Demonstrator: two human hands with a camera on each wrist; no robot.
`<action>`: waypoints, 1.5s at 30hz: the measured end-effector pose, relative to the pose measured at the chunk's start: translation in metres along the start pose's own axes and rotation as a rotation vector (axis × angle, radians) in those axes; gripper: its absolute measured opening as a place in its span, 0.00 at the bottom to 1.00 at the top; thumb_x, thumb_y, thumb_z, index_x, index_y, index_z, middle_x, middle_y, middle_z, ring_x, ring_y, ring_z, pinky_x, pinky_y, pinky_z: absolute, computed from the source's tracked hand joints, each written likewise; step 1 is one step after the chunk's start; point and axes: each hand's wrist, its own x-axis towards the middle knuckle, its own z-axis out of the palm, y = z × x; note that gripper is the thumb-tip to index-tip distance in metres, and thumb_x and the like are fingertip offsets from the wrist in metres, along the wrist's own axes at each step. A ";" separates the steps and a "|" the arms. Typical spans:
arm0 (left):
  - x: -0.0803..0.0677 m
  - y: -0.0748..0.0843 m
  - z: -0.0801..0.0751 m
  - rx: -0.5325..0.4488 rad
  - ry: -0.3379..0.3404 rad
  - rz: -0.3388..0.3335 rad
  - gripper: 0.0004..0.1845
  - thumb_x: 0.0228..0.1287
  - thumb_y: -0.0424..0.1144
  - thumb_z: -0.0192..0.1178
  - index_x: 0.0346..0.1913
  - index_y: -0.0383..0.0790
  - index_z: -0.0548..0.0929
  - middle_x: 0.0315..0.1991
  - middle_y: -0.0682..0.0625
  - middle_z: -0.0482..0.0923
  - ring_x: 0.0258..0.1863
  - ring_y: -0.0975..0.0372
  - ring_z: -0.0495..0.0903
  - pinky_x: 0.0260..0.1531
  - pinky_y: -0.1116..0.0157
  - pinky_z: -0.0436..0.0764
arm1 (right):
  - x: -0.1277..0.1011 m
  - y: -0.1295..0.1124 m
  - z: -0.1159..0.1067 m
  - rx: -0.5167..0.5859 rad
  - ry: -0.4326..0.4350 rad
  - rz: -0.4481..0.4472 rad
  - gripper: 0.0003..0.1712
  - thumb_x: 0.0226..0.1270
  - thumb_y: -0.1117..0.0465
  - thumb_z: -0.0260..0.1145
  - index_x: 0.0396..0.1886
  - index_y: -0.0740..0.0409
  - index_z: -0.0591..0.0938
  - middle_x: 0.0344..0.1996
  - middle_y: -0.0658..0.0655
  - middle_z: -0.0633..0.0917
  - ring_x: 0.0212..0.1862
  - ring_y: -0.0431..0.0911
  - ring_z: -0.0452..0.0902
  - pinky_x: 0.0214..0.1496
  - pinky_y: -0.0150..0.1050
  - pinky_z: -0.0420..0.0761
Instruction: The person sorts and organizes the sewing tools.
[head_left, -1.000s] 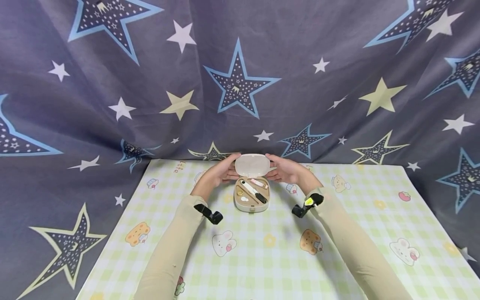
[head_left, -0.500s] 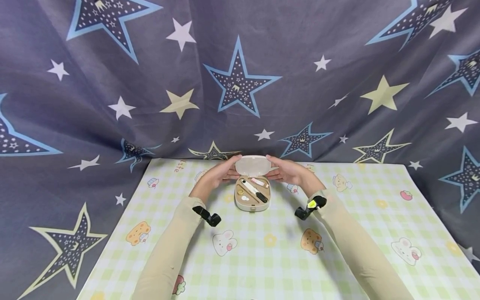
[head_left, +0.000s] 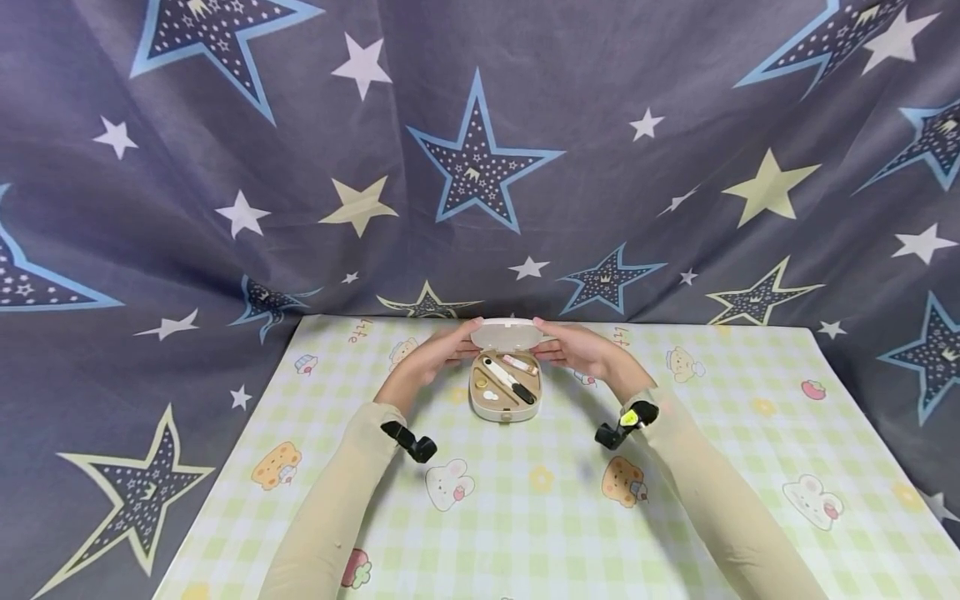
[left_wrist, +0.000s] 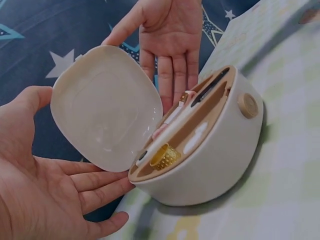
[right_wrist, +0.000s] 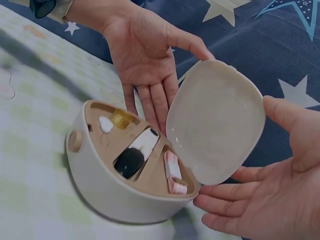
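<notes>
Both hands frame the lid (head_left: 506, 333) of one small cream case (head_left: 504, 392), which sits mid-worktop (head_left: 525, 500) near the far edge. The left hand (head_left: 438, 350) lies spread, fingers straight, thumb up by the lid's rim; the right hand (head_left: 573, 343) mirrors it, flat and spread. Neither pinches anything; they flank the hinged lid, likely steadying it as it tilts up over the tray. Inside the tray I count one gold thimble (left_wrist: 164, 156), one white tool with a black tip (right_wrist: 135, 155), one pink piece (right_wrist: 172, 170), and a small white bit (right_wrist: 105, 123).
</notes>
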 end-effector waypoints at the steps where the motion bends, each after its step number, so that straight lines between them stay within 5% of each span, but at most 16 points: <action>1: 0.000 -0.001 0.000 0.003 -0.002 0.009 0.41 0.73 0.65 0.49 0.75 0.36 0.67 0.72 0.35 0.70 0.73 0.48 0.71 0.78 0.47 0.58 | 0.000 0.001 0.000 -0.006 0.003 -0.007 0.44 0.82 0.41 0.45 0.81 0.66 0.47 0.76 0.75 0.60 0.79 0.64 0.55 0.83 0.54 0.49; 15: -0.007 -0.011 0.002 0.153 -0.050 0.116 0.41 0.77 0.65 0.43 0.77 0.36 0.63 0.78 0.36 0.60 0.77 0.43 0.62 0.79 0.45 0.53 | -0.004 0.013 -0.005 -0.172 -0.023 -0.109 0.44 0.83 0.44 0.46 0.80 0.72 0.47 0.77 0.74 0.60 0.79 0.65 0.55 0.83 0.55 0.50; 29: -0.006 0.001 -0.001 0.337 -0.108 0.177 0.39 0.76 0.66 0.44 0.75 0.38 0.69 0.76 0.39 0.66 0.77 0.45 0.63 0.76 0.46 0.60 | -0.013 -0.011 0.004 -0.480 0.008 -0.164 0.38 0.80 0.43 0.52 0.73 0.68 0.69 0.73 0.68 0.70 0.75 0.64 0.63 0.79 0.60 0.57; 45: -0.007 -0.013 -0.004 0.437 -0.075 0.270 0.42 0.74 0.56 0.56 0.77 0.30 0.61 0.74 0.35 0.66 0.75 0.45 0.66 0.76 0.49 0.63 | -0.013 0.006 0.005 -0.525 0.024 -0.258 0.38 0.76 0.49 0.60 0.75 0.70 0.65 0.69 0.70 0.74 0.71 0.61 0.71 0.75 0.54 0.68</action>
